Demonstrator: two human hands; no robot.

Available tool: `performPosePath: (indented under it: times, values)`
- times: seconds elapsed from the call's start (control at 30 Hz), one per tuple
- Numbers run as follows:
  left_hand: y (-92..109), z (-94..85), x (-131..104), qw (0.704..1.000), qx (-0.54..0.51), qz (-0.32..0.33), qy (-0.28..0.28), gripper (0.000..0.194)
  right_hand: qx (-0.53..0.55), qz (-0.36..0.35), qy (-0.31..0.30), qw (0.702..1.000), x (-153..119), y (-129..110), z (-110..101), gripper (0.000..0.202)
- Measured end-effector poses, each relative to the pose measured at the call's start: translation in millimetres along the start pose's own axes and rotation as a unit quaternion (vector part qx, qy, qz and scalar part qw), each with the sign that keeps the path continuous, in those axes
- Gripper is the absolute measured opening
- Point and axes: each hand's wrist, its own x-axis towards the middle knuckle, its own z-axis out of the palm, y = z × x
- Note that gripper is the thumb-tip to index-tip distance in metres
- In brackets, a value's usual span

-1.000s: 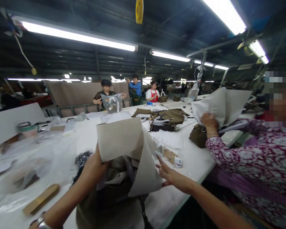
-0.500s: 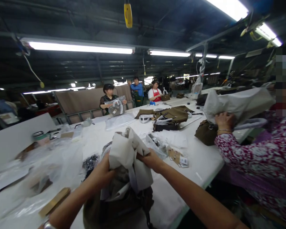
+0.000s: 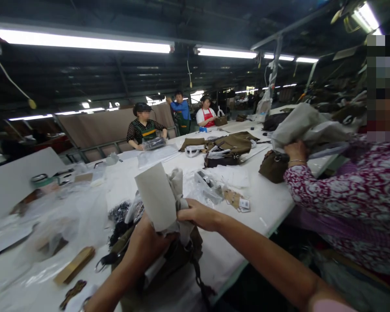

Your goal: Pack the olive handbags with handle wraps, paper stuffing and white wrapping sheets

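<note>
A crumpled pale grey sheet (image 3: 156, 197), paper or cloth I cannot tell, is bunched between my two hands. My left hand (image 3: 147, 242) is wrapped round its lower left part. From the right, my right hand (image 3: 198, 214) pinches a fold, thumb on top. Directly below is a dark olive-brown bag (image 3: 196, 245) with a dangling strap, partly covered by my left forearm. The lower end of the sheet reaches the bag's top; how far it goes in is hidden. Dark fuzzy material (image 3: 118, 214) and a metal ring lie left of the bag.
On the white table (image 3: 263, 216) are clear plastic bags (image 3: 58, 234), a brown block (image 3: 74, 265), cardboard tags (image 3: 235, 200) and olive bags (image 3: 234, 145). At right, a co-worker's hand (image 3: 296, 152) handles a grey sheet beside a brown bag (image 3: 273, 167). Several people work across the table.
The sheet is bunched more narrowly, with a flat panel standing up, and my hands have come closer together. Across the table, a person has lowered a wrapped bag onto the tabletop. My view has shifted.
</note>
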Motion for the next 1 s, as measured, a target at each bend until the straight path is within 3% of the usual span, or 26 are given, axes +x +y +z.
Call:
performPosePath:
  times: [0.1, 0.13, 0.27, 0.43, 0.57, 0.63, 0.73, 0.8, 0.9, 1.0]
  values:
    - [-9.5, -10.5, 0.7, 1.000, -0.007, -0.007, -0.005, 0.027, -0.036, -0.046, -0.093, 0.994, -11.7, -2.1, -19.9, 0.047]
    - [-12.9, -14.2, 1.3, 1.000, -0.005, -0.015, -0.010, 0.028, -0.061, -0.067, -0.080, 0.993, -15.5, 0.9, -25.3, 0.051]
    - [-23.3, -29.3, 4.8, 0.998, 0.005, -0.043, -0.051, 0.036, -0.126, -0.098, 0.079, 0.984, -27.6, 22.7, -31.6, 0.047]
    - [-19.4, -42.1, -1.7, 0.989, 0.128, -0.050, -0.062, 0.024, -0.201, -0.128, 0.060, 0.969, -32.1, 45.4, -16.4, 0.036]
    - [-12.4, -42.1, -14.9, 0.974, 0.223, 0.007, -0.032, 0.025, -0.280, -0.133, 0.134, 0.941, -24.4, 66.0, -5.4, 0.034]
    - [-12.4, -40.6, -19.0, 0.970, 0.238, 0.048, 0.005, 0.028, -0.296, -0.129, 0.142, 0.936, -20.9, 76.5, -1.6, 0.030]
    - [-16.6, -37.9, -21.2, 0.960, 0.249, 0.102, 0.079, 0.029, -0.324, -0.130, 0.088, 0.933, -20.1, 85.3, 1.0, 0.021]
    - [-21.3, -35.8, -22.4, 0.952, 0.248, 0.145, 0.109, 0.034, -0.364, -0.128, -0.001, 0.922, -21.7, 85.3, -0.1, 0.021]
    - [-28.5, -34.5, -25.3, 0.947, 0.235, 0.209, 0.071, 0.053, -0.467, -0.115, -0.154, 0.863, -24.3, 80.1, -4.5, 0.019]
    - [-31.1, -40.6, -27.0, 0.941, 0.212, 0.262, -0.007, 0.058, -0.534, -0.113, -0.217, 0.809, -25.9, 75.6, -9.5, 0.019]
